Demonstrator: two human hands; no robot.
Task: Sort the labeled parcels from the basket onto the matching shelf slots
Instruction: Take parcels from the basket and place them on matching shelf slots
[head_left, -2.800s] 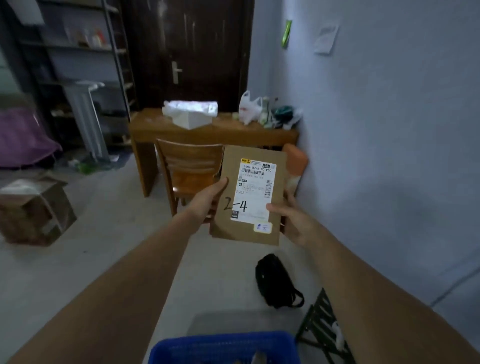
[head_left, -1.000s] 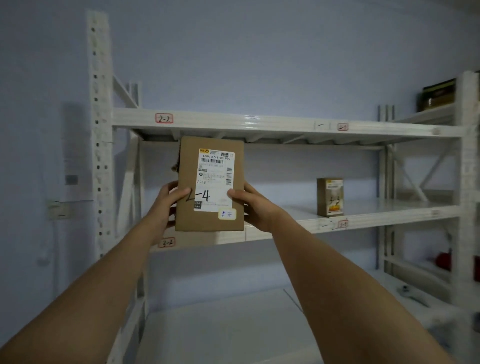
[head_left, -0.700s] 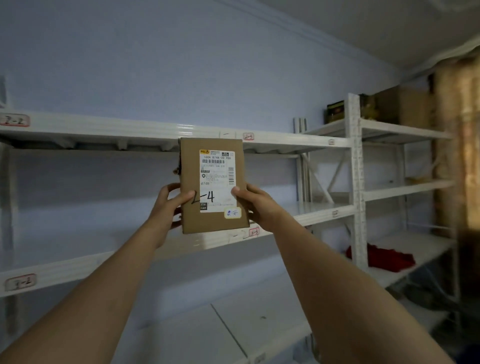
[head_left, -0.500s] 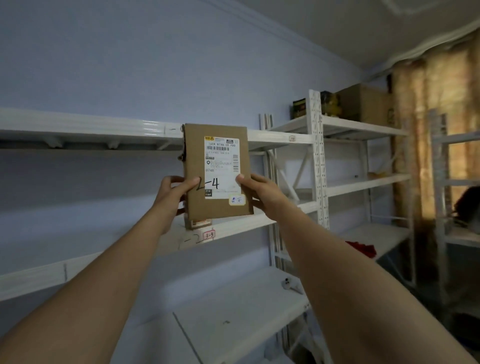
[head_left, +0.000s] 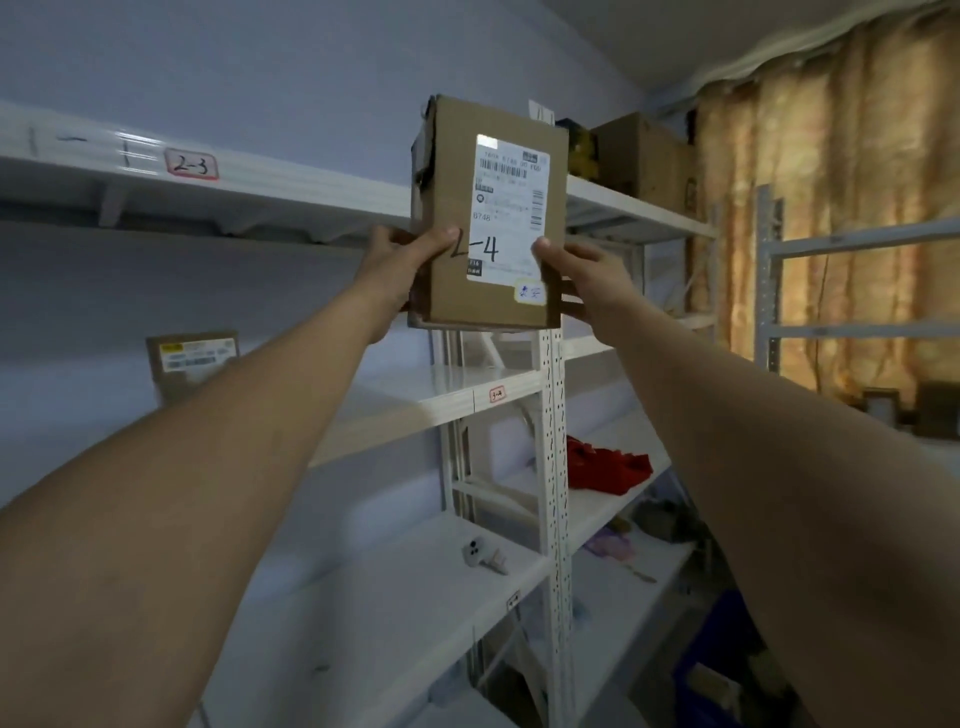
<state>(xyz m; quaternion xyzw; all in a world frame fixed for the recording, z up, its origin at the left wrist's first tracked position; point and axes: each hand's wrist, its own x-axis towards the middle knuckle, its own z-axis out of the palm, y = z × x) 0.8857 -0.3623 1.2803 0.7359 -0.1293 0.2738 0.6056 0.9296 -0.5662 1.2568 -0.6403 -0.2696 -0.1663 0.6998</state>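
Note:
I hold a brown cardboard parcel upright in front of the white shelving, its white shipping label marked "2-4" by hand. My left hand grips its left edge with the thumb on the front. My right hand grips its right edge the same way. The parcel is raised level with the upper shelf beam, which carries a red-bordered tag "2-3" to the left. A tag reading about "3-4" sits on the beam one shelf lower.
Another brown parcel stands on the middle shelf at left. A white perforated upright divides the bays. Boxes fill the top shelf at right. A red cloth and a small white object lie lower down. Curtains hang at right.
I have moved to the right along the shelving and lifted the parcel higher, from the middle shelf level to the upper beam. Both hands keep the same grip.

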